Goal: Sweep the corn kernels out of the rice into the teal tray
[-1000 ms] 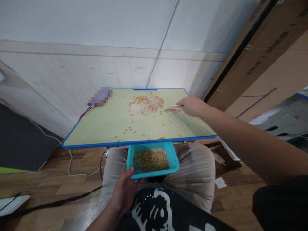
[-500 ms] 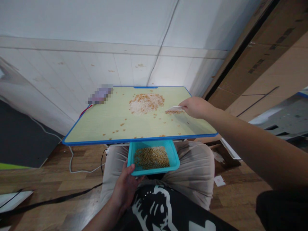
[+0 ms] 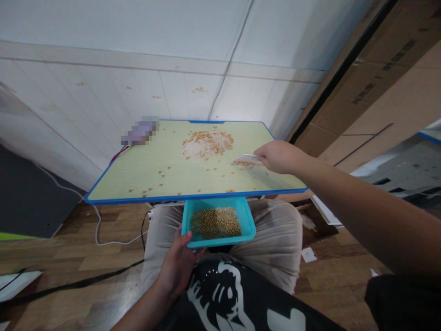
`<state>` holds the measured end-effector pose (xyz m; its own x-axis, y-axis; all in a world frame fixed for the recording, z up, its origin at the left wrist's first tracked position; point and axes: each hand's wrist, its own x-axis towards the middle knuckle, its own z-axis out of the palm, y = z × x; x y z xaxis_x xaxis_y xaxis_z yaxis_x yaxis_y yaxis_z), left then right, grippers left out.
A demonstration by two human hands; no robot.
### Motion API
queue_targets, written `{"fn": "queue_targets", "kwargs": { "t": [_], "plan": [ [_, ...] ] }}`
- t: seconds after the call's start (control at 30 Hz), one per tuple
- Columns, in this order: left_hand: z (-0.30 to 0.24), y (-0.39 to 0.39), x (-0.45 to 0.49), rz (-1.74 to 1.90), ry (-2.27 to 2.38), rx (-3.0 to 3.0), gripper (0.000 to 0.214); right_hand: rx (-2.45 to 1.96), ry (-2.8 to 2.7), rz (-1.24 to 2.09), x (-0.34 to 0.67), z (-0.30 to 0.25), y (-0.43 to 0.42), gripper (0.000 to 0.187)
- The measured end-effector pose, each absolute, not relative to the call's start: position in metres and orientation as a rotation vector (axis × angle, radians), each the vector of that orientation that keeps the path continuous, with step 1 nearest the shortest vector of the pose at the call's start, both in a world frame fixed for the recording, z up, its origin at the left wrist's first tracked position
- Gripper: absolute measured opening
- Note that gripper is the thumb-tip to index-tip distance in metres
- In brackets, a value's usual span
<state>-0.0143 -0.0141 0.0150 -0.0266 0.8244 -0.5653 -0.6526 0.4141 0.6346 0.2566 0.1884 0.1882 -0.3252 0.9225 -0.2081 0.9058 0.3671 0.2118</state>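
My right hand [image 3: 278,157] is closed around a thin flat white scraper [image 3: 247,159], held low over the folding table's top. Along the scraper's lower edge lies a narrow row of yellow beans [image 3: 248,163]. To its left is a heap of white rice [image 3: 200,148] mixed with yellow beans. My left hand [image 3: 181,257] grips the near left corner of a turquoise plastic tray [image 3: 248,219], thumb on the rim and fingers underneath. Inside the tray are many yellow beans [image 3: 217,222]. It sits over my lap, just below the table's front edge.
Several loose beans [image 3: 150,189] are scattered over the yellow table top [image 3: 117,179], which has a blue rim. A blurred-out object [image 3: 141,132] with a red cord is at its far left corner. Behind stands a white wall [image 3: 138,92]; large cardboard [image 3: 344,92] leans on the right.
My right hand and the scraper have shifted slightly toward the table's front. Loose beans at the front left have rolled further left. The whole view has shifted a little; the tray stays in my left hand.
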Motion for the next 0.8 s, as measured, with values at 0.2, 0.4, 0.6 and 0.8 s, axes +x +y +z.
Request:
{"fn": "queue_targets", "kwargs": {
  "t": [0.2, 0.4, 0.6, 0.8],
  "plan": [
    [0.019, -0.013, -0.015, 1.174, 1.058, 0.192, 0.063, 1.534, 2.359, 0.118, 0.255, 0.189, 0.185, 0.036],
    [0.026, -0.011, -0.013, 1.171, 1.065, 0.206, 0.064, 1.512, 2.365, 0.084, 0.252, 0.194, 0.182, 0.034],
    [0.032, -0.011, -0.010, 1.169, 1.086, 0.177, 0.064, 1.489, 2.350, 0.094, 0.240, 0.200, 0.173, 0.035],
    [0.036, -0.010, -0.010, 1.144, 1.082, 0.159, 0.064, 1.497, 2.345, 0.094, 0.231, 0.198, 0.169, 0.033]
  ]
}}
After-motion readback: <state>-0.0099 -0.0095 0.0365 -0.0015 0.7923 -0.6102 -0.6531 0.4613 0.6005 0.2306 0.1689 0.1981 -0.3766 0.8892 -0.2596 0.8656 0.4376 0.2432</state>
